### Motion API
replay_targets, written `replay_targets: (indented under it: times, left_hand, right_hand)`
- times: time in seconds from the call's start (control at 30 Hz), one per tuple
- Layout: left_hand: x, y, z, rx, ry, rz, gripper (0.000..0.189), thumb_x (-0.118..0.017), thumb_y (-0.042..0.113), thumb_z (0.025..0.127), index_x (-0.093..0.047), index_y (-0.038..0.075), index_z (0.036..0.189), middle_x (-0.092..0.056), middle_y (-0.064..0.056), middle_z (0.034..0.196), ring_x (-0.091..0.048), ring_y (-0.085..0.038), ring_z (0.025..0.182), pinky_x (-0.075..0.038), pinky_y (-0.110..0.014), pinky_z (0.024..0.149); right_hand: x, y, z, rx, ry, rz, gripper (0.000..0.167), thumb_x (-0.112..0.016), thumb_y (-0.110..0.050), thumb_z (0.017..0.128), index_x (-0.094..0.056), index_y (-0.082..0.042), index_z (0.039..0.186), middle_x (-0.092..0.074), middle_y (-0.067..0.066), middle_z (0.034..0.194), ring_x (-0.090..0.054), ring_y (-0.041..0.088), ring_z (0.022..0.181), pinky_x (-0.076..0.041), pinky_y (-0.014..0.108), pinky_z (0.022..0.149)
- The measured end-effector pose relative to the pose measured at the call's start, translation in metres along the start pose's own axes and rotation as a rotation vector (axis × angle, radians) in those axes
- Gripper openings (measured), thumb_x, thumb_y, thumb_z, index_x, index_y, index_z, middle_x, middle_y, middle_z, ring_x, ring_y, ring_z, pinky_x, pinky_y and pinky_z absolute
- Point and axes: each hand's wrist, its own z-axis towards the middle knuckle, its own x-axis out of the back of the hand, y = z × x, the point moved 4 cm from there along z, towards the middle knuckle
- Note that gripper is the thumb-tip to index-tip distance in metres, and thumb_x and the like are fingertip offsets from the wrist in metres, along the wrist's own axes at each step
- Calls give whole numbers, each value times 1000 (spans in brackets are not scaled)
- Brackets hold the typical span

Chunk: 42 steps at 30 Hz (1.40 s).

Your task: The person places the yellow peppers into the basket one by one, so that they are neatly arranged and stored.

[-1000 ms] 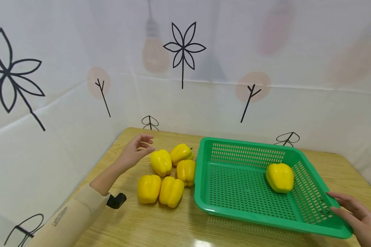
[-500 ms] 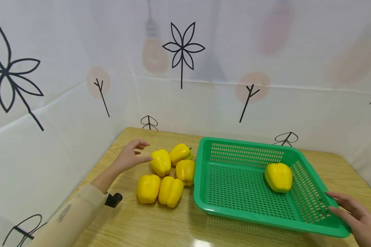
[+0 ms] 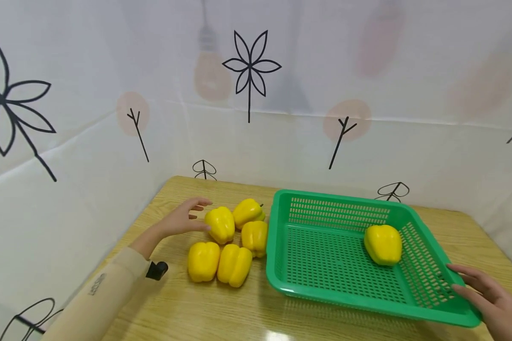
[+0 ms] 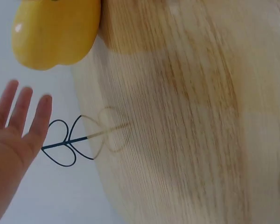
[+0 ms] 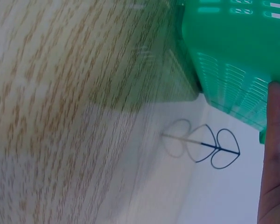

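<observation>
1. Yellow peppers (image 3: 234, 265), five of them, are clustered on the wooden table (image 3: 175, 305), left of the green basket (image 3: 345, 300); a sixth pepper (image 3: 383, 245) is contained within, near its right wall.
2. The left hand (image 3: 181, 220) is held loosely spread beside the back-left pepper (image 3: 221, 225); whether contact is made cannot be told.
3. The basket's right edge is touched by the right hand (image 3: 492, 299), fingers extended, well apart from the left.
</observation>
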Motion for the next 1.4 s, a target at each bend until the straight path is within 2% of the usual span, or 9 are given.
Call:
replay_targets:
  times: [0.13, 0.33, 0.5, 0.7, 0.8, 0.93, 1.0, 1.17, 1.4]
  left_hand:
    - [2, -2, -14, -14, -33, -52, 64, -75, 23, 79, -44, 9, 134, -41, -13, 136, -39, -34, 123, -36, -50, 98]
    - [-4, 2, -39, -87, -93, -55, 66, -78, 22, 76, -45, 4, 130, -44, -15, 132, -40, -37, 122, -37, -49, 98]
    - [-14, 3, -52, -143, -161, -51, 73, -80, 23, 73, -42, 1, 132, -44, -18, 132, -40, -38, 120, -38, -51, 96]
    - [-25, 4, -57, -143, -226, -29, 81, -83, 29, 68, -41, 5, 132, -43, -12, 133, -40, -34, 119, -37, -51, 96]
    - [-30, 2, -58, -140, -258, -19, 85, -85, 31, 65, -40, 8, 133, -43, -6, 133, -40, -29, 119, -35, -52, 96]
    - [-35, 0, -58, -139, -285, -15, 85, -86, 33, 63, -39, 13, 132, -43, 1, 131, -41, -21, 119, -32, -52, 96]
    - [-37, 0, -57, -133, -294, -12, 84, -86, 33, 63, -39, 15, 130, -44, 3, 129, -41, -19, 118, -32, -51, 96]
    - [-37, 2, -57, -96, -294, -31, 80, -84, 33, 66, -40, 15, 129, -45, 2, 125, -44, -20, 114, -36, -49, 94]
    - [-35, 2, -57, -66, -267, -52, 76, -82, 31, 68, -42, 17, 130, -47, 1, 126, -45, -24, 113, -39, -48, 92]
  right_hand:
    - [-2, -3, 0, -19, -2, -34, 42, -45, -20, 100, -35, -38, 136, -24, -37, 113, -19, 22, 129, -38, 7, 65]
    - [1, 8, 3, 11, 12, -8, 41, -48, -19, 99, -40, -34, 136, -29, -35, 112, -27, -17, 92, -46, 15, 61]
    - [2, 9, 4, 14, 16, -21, 41, -47, -20, 99, -40, -33, 136, -28, -35, 112, -27, -17, 89, -47, 16, 60]
    - [1, 8, 4, -11, 21, -28, 40, -47, -22, 99, -39, -35, 136, -28, -36, 111, -28, -14, 92, -47, 16, 61]
    - [0, 8, 3, -34, 6, -25, 42, -47, -24, 99, -37, -35, 138, -26, -37, 112, -30, -5, 114, -43, 11, 63]
    - [1, 8, 2, -37, 0, -31, 43, -47, -25, 99, -35, -35, 140, -26, -37, 112, -24, -7, 119, -38, 9, 63]
    - [1, 8, 2, -27, 3, -33, 43, -47, -24, 99, -36, -35, 139, -26, -37, 112, -27, -13, 103, -40, 10, 62]
    - [2, 7, 4, -15, -1, -21, 42, -47, -23, 99, -37, -35, 138, -27, -36, 112, -25, -15, 90, -44, 13, 61]
    - [2, 9, 3, -34, -1, -51, 43, -47, -26, 99, -37, -33, 140, -26, -37, 112, -31, -6, 102, -42, 13, 61]
